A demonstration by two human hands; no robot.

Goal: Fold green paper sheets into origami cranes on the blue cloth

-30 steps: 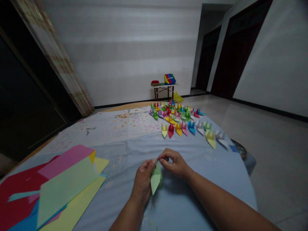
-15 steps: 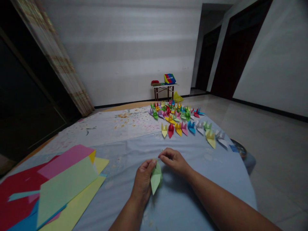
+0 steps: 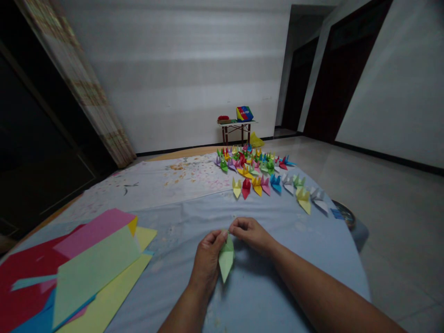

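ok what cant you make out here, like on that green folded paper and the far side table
All in the head view:
- top of the green folded paper: hidden by the left hand and right hand
- coloured paper sheets: cut off by the left and bottom edges
- printing on the box on the side table: too small to read

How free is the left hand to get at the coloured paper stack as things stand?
Likely yes: only blue cloth lies between the left hand and the coloured paper stack. But it is pinching the folded green paper, which the right hand also touches, so it likely must let go first.
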